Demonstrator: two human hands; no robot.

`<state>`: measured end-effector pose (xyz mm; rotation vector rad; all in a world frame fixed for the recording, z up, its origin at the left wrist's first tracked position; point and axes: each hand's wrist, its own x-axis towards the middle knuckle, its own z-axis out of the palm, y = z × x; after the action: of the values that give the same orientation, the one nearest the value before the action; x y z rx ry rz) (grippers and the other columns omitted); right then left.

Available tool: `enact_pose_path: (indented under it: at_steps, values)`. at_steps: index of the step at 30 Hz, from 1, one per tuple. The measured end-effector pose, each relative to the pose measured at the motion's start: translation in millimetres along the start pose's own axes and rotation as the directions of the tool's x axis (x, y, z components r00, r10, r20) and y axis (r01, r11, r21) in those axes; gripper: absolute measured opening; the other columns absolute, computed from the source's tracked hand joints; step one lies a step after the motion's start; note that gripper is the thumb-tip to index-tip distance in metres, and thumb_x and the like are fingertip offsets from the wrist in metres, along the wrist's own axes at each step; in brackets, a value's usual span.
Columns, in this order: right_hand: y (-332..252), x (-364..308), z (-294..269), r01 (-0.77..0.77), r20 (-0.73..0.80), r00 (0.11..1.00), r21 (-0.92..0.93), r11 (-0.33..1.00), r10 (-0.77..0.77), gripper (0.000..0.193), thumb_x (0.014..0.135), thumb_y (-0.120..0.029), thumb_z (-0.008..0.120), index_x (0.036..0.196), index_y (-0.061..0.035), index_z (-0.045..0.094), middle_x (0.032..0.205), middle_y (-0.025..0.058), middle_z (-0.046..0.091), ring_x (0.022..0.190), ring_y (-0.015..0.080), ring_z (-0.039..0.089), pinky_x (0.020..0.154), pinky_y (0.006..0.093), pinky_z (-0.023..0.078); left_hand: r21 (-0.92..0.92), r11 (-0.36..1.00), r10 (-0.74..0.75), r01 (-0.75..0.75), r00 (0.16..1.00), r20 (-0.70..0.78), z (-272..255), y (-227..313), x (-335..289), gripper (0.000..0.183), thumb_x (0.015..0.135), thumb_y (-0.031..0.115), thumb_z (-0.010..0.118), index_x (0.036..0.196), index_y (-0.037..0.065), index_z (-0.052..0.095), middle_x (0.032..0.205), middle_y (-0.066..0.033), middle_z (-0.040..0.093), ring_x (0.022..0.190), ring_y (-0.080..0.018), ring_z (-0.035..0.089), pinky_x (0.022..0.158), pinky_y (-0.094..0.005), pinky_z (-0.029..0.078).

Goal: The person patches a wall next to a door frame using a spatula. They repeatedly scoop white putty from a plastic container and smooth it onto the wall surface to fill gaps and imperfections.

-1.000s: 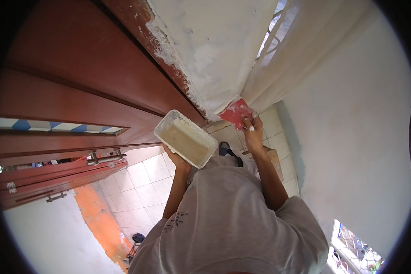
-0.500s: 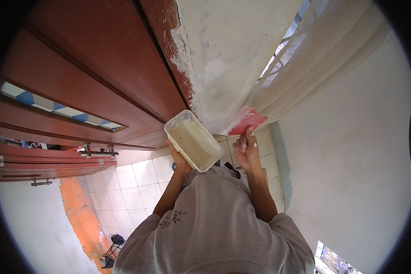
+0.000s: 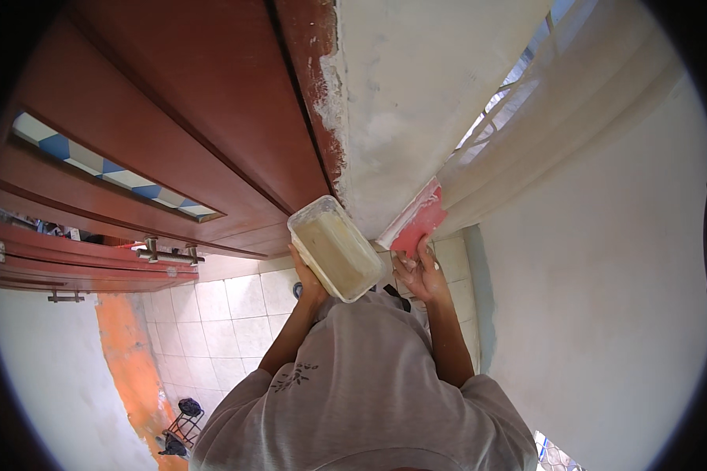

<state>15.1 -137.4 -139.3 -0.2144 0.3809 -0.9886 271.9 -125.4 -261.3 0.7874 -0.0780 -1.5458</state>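
My left hand (image 3: 309, 276) is closed round the side of a clear plastic tub (image 3: 336, 248), which tilts so its inside shows. Pale, creamy residue coats the tub's bottom and walls. In my right hand (image 3: 421, 275) is a flat red spreader (image 3: 419, 223), gripped between thumb and fingers. White paste streaks the spreader's edge, and smudges of it mark my fingers. Just beyond both hands stands a narrow strip of pale, patched wall (image 3: 408, 102); the spreader is near its lower part. Whether the blade touches the wall, I cannot tell.
A reddish-brown wooden door (image 3: 188, 94) with a patterned glass strip is at the left. Beige curtain cloth (image 3: 558, 133) hangs beside a window on the right, next to a white wall (image 3: 605, 290). Pale floor tiles (image 3: 212, 314) lie below, near a dark metal-framed object (image 3: 182, 428).
The red spreader has turned so its paste-streaked edge faces up and left, and my right hand has shifted slightly nearer my body. The tub is still in my left hand.
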Motion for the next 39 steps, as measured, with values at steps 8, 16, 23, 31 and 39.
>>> enact_pose_path:
  at_steps: [8,16,23,31,39]
  values:
    - [-3.8,24.3,-28.2,0.538,0.161,0.843,-0.226,0.812,-0.514,0.024,0.102,-0.004,0.063,0.125,-0.0120,0.065,0.119,0.0050,0.069,0.108,0.0204,0.067,0.091,0.0436,0.057,-0.076,0.996,-0.040,0.042,0.999,0.025,2.7,3.0,2.0,0.083,0.101,0.077,0.021,0.153,0.017,0.046,0.146,-0.0109,0.056,0.132,-0.0331,0.057,0.112,-0.0541,0.047]
    - [-27.3,34.0,-4.4,0.515,0.068,0.857,-0.130,0.848,-0.510,0.031,0.094,0.009,0.061,0.115,-0.0140,0.059,0.108,0.0010,0.069,0.106,0.0186,0.068,0.095,0.0385,0.054,-0.080,0.996,-0.041,0.044,0.998,0.039,0.4,3.6,3.5,0.083,0.101,0.077,0.024,0.153,0.016,0.045,0.148,-0.0113,0.055,0.133,-0.0322,0.056,0.113,-0.0515,0.046]
    - [-36.6,63.5,50.4,0.617,-0.027,0.734,-0.390,0.683,-0.679,0.023,0.094,0.004,0.071,0.109,-0.0107,0.062,0.108,0.0037,0.071,0.103,0.0144,0.067,0.096,0.0341,0.053,-0.085,0.996,-0.034,0.038,0.999,0.043,0.0,4.4,1.2,0.083,0.101,0.076,0.026,0.154,0.015,0.045,0.149,-0.0116,0.054,0.134,-0.0313,0.055,0.114,-0.0492,0.045]
    - [-26.6,105.4,76.7,0.568,0.235,0.415,-0.821,0.049,-0.879,0.030,0.089,0.002,0.079,0.110,0.0011,0.058,0.099,0.0091,0.071,0.089,0.0129,0.068,0.084,0.0282,0.055,-0.094,0.995,-0.009,0.013,0.999,0.036,-8.7,9.9,-1.6,0.083,0.101,0.076,0.028,0.154,0.014,0.044,0.150,-0.0119,0.053,0.135,-0.0304,0.053,0.115,-0.0466,0.044]
    - [-21.3,128.2,84.4,0.491,0.415,0.285,-0.837,-0.240,-0.864,0.030,0.087,0.007,0.073,0.109,0.0027,0.053,0.091,0.0151,0.073,0.081,0.0222,0.075,0.075,0.0323,0.059,-0.065,0.998,0.026,-0.025,1.000,0.005,-8.4,15.2,-5.0,0.083,0.102,0.076,0.030,0.154,0.013,0.044,0.150,-0.0118,0.053,0.136,-0.0298,0.053,0.116,-0.0445,0.043]
